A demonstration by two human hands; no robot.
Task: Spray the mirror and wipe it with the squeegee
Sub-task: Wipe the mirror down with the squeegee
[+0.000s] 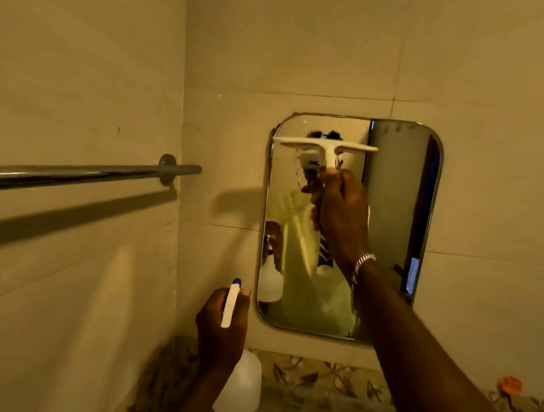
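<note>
Tiled wall (324, 37): right hand (342, 209) grips squeegee (325, 146) on mirror (394, 203); left hand (220, 328) holds half-hidden spray bottle (241, 391)

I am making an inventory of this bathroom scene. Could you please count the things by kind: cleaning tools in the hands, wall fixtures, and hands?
Cleaning tools: 2, the squeegee and the spray bottle
Wall fixtures: 2, the mirror and the towel bar
Hands: 2, the left hand and the right hand
Total: 6
</note>
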